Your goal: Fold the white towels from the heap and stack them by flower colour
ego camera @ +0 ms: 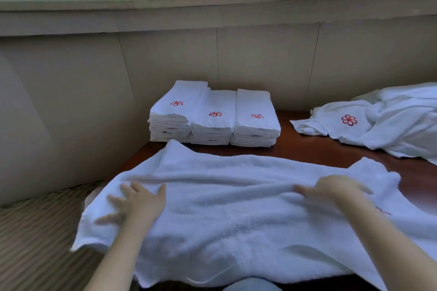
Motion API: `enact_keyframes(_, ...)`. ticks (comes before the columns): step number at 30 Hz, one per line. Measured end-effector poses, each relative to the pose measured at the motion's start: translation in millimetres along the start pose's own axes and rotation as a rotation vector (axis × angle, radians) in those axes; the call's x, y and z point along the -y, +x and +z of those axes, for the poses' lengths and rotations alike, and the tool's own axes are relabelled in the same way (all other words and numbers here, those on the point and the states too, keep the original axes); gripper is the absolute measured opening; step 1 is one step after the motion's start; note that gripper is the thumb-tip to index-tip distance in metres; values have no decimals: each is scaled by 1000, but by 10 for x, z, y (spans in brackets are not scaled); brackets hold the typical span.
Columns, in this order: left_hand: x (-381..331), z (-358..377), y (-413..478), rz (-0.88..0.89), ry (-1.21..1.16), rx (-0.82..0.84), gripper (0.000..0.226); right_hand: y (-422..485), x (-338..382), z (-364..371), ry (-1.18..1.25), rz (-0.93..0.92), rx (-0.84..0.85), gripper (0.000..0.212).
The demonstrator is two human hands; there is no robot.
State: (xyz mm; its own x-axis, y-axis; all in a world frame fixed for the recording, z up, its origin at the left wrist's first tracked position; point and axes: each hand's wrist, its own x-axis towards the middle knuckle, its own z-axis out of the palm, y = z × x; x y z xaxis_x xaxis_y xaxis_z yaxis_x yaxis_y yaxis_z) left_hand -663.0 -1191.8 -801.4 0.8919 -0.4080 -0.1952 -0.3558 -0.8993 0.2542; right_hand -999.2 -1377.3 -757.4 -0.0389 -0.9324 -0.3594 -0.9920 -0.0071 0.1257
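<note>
Three folded stacks; left hand flat, right hand fingers pinching towel.

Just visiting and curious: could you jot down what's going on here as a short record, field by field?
Activity: a person folding towels on a wooden table
Towel in work: white towel spread flat, partly doubled over
Left hand: fingers spread, pressing flat on the towel
Right hand: resting on the towel's fold, fingers bent over it
Finished stacks: three side by side by the wall, red flower on each top towel
Heap: unfolded towels at right, one red flower showing
</note>
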Motion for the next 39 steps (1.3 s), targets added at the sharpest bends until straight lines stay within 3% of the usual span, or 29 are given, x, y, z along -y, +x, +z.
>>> enact_keyframes(2,59,-34,-54,15,104,-22,73,-77,50,46,-56,22,-88,90)
enact_keyframes(5,26,-13,-44,379,160,-150,45,-31,49,214,108,-93,-304,68)
enact_keyframes(7,-117,19,-12,612,70,-104,43,75,45,327,233,-188,-227,60)
enact_keyframes(8,-212,22,12,635,56,-46,46,161,34,341,259,-204,-154,61)
enact_keyframes(13,-606,83,266,508,204,11,63,673,-24,72,271,-205,-24,82)
enact_keyframes(15,-727,96,326,467,235,-41,64,830,21,-7,281,-222,-18,78)
enact_keyframes(17,-825,95,358,442,250,-104,55,892,66,17,306,-233,-157,57)
enact_keyframes(19,-899,77,426,423,224,-170,45,899,94,110,350,-200,-435,30)
enact_keyframes(21,-998,-3,508,439,283,-261,42,848,118,179,305,-166,-624,18)
enact_keyframes(23,-1098,-79,637,515,366,-353,35,805,116,167,191,-190,-682,14)
enact_keyframes(26,-1212,-41,879,737,155,-183,15,887,69,39,103,-230,-666,16)
enact_keyframes(27,-1256,-34,938,767,123,-71,22,943,65,-17,121,-254,-637,18)
enact_keyframes(29,-1357,-81,1058,743,119,79,30,1062,85,-163,119,-277,-498,37)
enact_keyframes(30,-1397,-138,1087,727,129,132,20,1119,95,-249,80,-276,-408,41)
enact_keyframes(31,-1431,-204,1098,712,150,187,10,1171,106,-338,33,-274,-323,40)
enact_keyframes(35,-1484,-408,1122,688,158,332,28,1330,129,-635,-145,-244,-101,34)
enact_keyframes(37,-1504,-439,1103,730,99,197,31,1356,92,-729,-125,-228,-179,29)
enact_keyframes(39,-1512,-465,1051,774,-15,-98,25,1338,26,-747,96,-206,-473,23)
